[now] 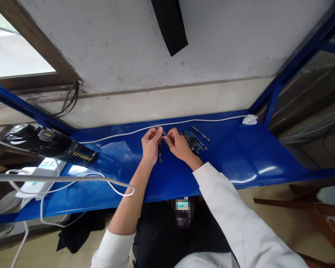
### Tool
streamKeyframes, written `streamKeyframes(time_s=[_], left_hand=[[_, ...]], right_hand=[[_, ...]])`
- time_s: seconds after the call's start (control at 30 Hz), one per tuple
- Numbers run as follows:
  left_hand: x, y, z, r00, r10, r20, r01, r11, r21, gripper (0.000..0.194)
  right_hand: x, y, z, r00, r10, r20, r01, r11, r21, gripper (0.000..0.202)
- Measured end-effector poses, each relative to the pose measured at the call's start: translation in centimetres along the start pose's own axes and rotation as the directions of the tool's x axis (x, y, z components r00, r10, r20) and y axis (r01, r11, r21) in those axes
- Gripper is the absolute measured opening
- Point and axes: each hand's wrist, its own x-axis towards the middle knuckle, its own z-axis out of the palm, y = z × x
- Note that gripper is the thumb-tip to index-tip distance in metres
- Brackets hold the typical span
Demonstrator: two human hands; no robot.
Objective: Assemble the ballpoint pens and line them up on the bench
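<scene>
Across left grip and right grip slants a dark pen.

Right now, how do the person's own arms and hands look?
The left hand and right hand are bare, without gloves; no watch shows on either wrist. Both sleeves are white and plain: the left sleeve ends well up the forearm, the right sleeve near the wrist. No markings show.

Hands partly hide the held pen, while the top edge cuts off the black strip.
</scene>
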Motion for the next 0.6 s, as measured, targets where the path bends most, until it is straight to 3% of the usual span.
streamKeyframes(time_s=[0.3,0.5,0.6], left_hand=[[0.31,0.27,-0.36,1.000,0.008,-0.006,-0.008,1.000,0.023,0.041],[0.22,-0.14,-0.35,0.998,0.055,0.008,-0.056,0.995,0.078,0.043],[0.10,-0.29,-0.25,0.997,0.070,0.020,-0.071,0.995,0.071,0.044]], right_hand=[[0.22,-0.11,-0.03,0.995,-0.098,0.012,0.098,0.995,-0.025,0.028],[0.02,-0.10,0.06,0.998,-0.019,0.058,0.016,0.998,0.065,0.016],[-0.10,-0.39,0.01,0.999,-0.003,0.040,0.002,1.000,0.020,0.020]])
